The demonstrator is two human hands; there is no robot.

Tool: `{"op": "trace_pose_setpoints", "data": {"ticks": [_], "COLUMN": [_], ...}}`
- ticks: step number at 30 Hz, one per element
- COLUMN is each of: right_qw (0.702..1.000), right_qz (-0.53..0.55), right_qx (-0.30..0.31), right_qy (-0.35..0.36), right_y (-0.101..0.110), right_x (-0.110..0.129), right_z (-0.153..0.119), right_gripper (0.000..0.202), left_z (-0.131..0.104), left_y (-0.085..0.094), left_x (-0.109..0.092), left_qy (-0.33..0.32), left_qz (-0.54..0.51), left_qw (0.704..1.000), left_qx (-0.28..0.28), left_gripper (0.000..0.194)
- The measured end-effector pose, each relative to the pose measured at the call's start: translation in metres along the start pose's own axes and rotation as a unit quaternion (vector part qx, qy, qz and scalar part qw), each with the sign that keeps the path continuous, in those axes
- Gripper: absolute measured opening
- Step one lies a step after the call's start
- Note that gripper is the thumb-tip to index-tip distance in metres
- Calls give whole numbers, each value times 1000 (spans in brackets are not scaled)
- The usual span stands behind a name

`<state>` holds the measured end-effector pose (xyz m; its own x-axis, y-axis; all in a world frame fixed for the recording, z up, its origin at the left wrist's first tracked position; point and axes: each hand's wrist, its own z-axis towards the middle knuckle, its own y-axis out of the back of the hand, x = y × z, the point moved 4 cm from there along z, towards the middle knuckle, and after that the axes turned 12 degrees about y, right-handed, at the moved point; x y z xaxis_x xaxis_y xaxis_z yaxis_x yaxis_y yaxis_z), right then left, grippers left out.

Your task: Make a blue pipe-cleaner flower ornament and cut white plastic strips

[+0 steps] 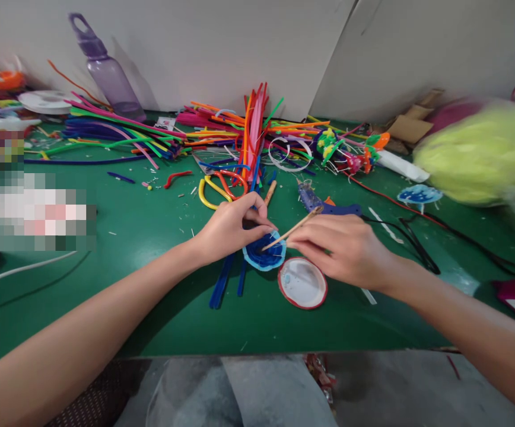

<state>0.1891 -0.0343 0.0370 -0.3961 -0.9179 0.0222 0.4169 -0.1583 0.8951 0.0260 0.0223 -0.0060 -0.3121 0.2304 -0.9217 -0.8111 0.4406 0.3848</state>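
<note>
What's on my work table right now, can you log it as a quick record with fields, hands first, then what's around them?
Left hand: fingertips at the rim of a blue bowl-shaped piece
Right hand: pinching a thin wooden stick, its lower end inside the blue piece
Nearest the viewer: red-rimmed white dish
Tools: scissors with yellow and red handles; blue glue gun
Toward the wall: colored fuzzy stems; purple bottle, tilted
Surface: green table

Stick [299, 224]: matt wood. Blue piece [265, 261]: fuzzy. Bottle [114, 83], 10 o'clock: glossy translucent plastic. Tabletop [172, 320]: smooth, slight sheen.
</note>
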Motion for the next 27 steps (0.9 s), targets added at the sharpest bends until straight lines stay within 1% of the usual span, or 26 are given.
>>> {"op": "trace_pose_setpoints", "data": {"ticks": [1, 3, 6, 8, 11, 15, 17, 18, 21, 22, 24, 27], "right_qw": [1000, 998, 993, 990, 990, 994, 994, 994, 986, 983, 981, 985], "right_qz": [3, 20, 60, 81, 92, 65, 63, 68, 76, 76, 82, 101], "right_qx": [-12, -18, -17, -17, 5, 45, 39, 26, -32, -42, -36, -6], "right_qy": [-19, -52, -95, -110, -105, -80, -79, -87, -146, -164, -171, -141], "right_y": [2, 0, -8, -13, -19, -25, -24, -22, -12, -10, -10, -19], "right_x": [-1, -3, -7, -8, -7, -2, -1, -2, -7, -8, -9, -6], "right_z": [-1, -3, -5, -5, -3, 4, 8, 9, 11, 11, 10, 10], "right_gripper": [20, 15, 12, 11, 13, 20, 19, 18, 12, 12, 12, 11], "left_z": [0, 0, -1, -1, -2, -2, -1, -1, -1, -1, -1, -1], "left_y": [0, 0, 0, 0, -1, -1, -1, -1, -1, -1, -1, -1], "left_x": [0, -1, -3, -4, -6, -7, -6, -6, -5, -5, -4, -5], "left_qy": [-1, -2, 1, 4, -2, -4, -2, -3, -9, -11, -9, -4], "left_qz": [2, 7, 11, 11, 8, 8, 7, 4, 1, 2, 4, 6], "left_qw": [1000, 1000, 1000, 1000, 1000, 1000, 1000, 1000, 1000, 1000, 1000, 1000], "left_qx": [0, 1, 2, 5, 9, 7, 8, 9, 14, 14, 13, 12], "left_gripper": [19, 19, 18, 18, 18, 18, 18, 18, 17, 17, 17, 18]}}
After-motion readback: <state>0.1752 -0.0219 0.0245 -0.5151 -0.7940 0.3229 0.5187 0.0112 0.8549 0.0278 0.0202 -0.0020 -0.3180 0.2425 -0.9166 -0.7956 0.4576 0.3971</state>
